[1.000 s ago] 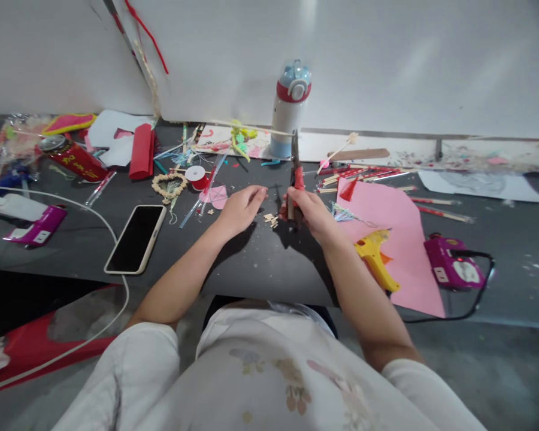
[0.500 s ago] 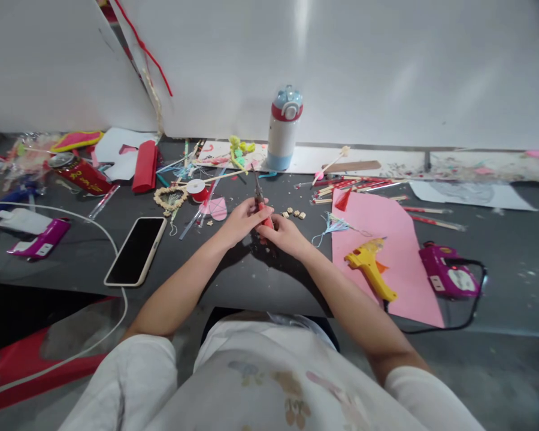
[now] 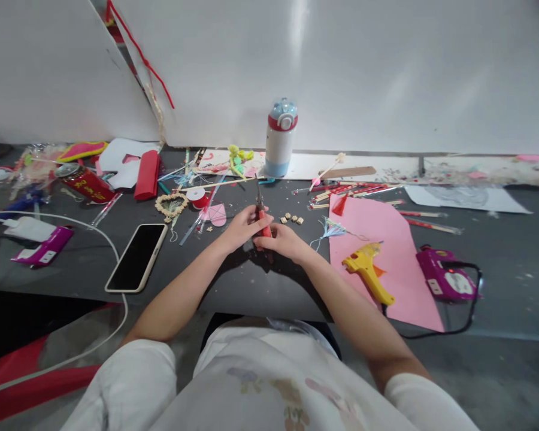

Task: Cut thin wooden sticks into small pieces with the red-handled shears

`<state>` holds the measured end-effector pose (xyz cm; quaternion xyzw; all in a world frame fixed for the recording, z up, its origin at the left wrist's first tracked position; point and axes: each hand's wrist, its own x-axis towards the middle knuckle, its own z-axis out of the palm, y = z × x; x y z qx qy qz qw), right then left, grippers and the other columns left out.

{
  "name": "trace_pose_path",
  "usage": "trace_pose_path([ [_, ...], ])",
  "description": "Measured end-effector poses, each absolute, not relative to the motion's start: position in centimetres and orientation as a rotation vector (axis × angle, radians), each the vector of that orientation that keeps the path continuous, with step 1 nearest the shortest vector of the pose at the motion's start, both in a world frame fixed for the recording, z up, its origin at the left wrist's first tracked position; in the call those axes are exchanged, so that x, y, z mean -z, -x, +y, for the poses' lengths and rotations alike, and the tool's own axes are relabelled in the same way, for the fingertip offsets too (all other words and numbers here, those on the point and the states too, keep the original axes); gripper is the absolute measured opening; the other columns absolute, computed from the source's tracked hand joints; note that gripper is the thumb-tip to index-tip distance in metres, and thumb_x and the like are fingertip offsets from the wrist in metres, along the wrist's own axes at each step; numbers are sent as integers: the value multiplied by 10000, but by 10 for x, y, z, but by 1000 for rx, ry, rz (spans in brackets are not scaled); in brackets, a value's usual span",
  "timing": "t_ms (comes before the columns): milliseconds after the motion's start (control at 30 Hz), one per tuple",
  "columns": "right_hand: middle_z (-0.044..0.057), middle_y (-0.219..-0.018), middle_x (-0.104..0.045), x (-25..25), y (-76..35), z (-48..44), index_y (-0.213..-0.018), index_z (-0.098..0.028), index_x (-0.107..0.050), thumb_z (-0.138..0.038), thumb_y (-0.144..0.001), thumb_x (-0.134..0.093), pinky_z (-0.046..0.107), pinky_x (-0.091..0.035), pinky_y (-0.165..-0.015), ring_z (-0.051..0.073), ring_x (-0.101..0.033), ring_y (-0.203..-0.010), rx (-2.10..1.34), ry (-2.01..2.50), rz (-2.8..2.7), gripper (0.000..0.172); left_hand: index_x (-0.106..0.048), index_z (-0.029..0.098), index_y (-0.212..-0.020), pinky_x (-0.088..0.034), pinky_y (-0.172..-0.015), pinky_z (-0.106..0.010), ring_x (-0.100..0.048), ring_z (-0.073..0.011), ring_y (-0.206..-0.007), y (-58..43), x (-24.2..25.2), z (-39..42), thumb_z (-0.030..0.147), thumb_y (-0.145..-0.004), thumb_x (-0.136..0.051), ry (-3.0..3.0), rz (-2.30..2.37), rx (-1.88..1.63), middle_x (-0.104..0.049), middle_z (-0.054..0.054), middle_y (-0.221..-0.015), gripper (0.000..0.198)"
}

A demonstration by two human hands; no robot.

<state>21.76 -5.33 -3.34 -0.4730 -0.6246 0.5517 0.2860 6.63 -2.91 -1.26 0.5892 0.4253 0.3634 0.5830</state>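
My left hand (image 3: 244, 227) and my right hand (image 3: 285, 240) meet over the middle of the table, both closed around the red handles of long-nose pliers (image 3: 265, 226). The dark, narrow jaws (image 3: 259, 193) point away from me. Fingers cover part of the handles, and I cannot make out whether anything small is held with them. Just right of the pliers lie several small pale wooden pieces (image 3: 291, 219). To the left are a pink heart-shaped piece (image 3: 217, 214), a spool of red ribbon (image 3: 197, 197) and a beaded heart-shaped loop (image 3: 170, 214).
A water bottle (image 3: 280, 140) stands at the back. On the right, a yellow glue gun (image 3: 368, 272) rests on pink paper (image 3: 390, 227), beside a purple power strip (image 3: 447, 275). A phone (image 3: 137, 257), a red can (image 3: 86, 182) and a white cable (image 3: 99, 232) occupy the left.
The camera view has shifted slightly, so the scene sits a little lower. Both hands stay on the pliers, which have turned a little more upright in the picture.
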Motion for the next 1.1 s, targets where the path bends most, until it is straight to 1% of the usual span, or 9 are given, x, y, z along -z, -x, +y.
trace_pose_path([
  [167, 28, -766, -637, 30, -216, -53, -753, -163, -612, -335, -703, -603, 294, -477, -709, 158, -598, -751, -1397, 1199, -1663, 179, -440, 192, -1167, -497, -849, -356, -642, -181, -914, -64, 15, -29, 327, -649, -759, -1390, 869, -800, -635, -98, -1093, 622],
  [400, 30, -747, -625, 30, -218, -52, -709, -166, -602, -334, -700, -602, 318, -479, -744, 177, -602, -789, -1357, 1224, -1680, 168, -467, 175, -1140, -498, -849, -348, -652, -171, -881, -68, 17, -30, 277, -613, -784, -1283, 845, -894, -650, -85, -1031, 624],
  [567, 42, -830, -627, 29, -217, -52, -741, -164, -600, -306, -685, -599, 318, -464, -787, 184, -599, -877, -1356, 1199, -1652, 153, -474, 171, -1117, -506, -814, -333, -655, -168, -854, -69, 14, -34, 269, -594, -795, -1261, 864, -917, -654, -74, -996, 621],
  [700, 40, -838, -622, 29, -215, -54, -761, -167, -598, -309, -681, -590, 306, -465, -730, 172, -586, -808, -1367, 1218, -1650, 164, -463, 167, -1121, -504, -824, -345, -652, -165, -850, -70, 12, -36, 299, -586, -802, -1262, 876, -925, -650, -84, -1012, 647],
  [867, 12, -737, -594, 30, -216, -54, -820, -173, -575, -365, -719, -564, 273, -426, -615, 139, -540, -665, -1391, 1268, -1653, 217, -435, 166, -1142, -487, -876, -383, -635, -196, -947, -66, 12, -30, 409, -639, -757, -1364, 908, -856, -633, -122, -1084, 645],
  [933, -2, -723, -570, 29, -218, -53, -849, -174, -564, -418, -725, -569, 268, -403, -614, 132, -517, -658, -1350, 1295, -1656, 274, -438, 165, -1151, -477, -895, -375, -618, -204, -997, -62, 11, -27, 454, -683, -710, -1481, 924, -882, -622, -128, -1105, 613],
  [1000, -14, -720, -538, 26, -221, -52, -864, -174, -551, -462, -720, -579, 265, -384, -621, 127, -492, -662, -1290, 1339, -1646, 324, -467, 162, -1145, -475, -887, -354, -605, -201, -1009, -56, 5, -26, 481, -750, -632, -1647, 1015, -972, -621, -118, -1089, 533],
  [1033, -19, -715, -520, 25, -222, -51, -858, -174, -540, -472, -717, -583, 264, -375, -621, 125, -479, -661, -1265, 1360, -1643, 332, -499, 168, -1121, -479, -864, -346, -608, -196, -978, -52, 1, -26, 472, -784, -594, -1752, 1121, -1011, -628, -103, -1060, 463],
  [1100, -29, -707, -492, 24, -225, -50, -830, -180, -509, -465, -713, -590, 259, -359, -617, 118, -457, -654, -1232, 1380, -1654, 319, -571, 177, -999, -469, -843, -349, -601, -180, -876, -45, -7, -28, 422, -845, -512, -1998, 1395, -1163, -635, -69, -928, 295],
])
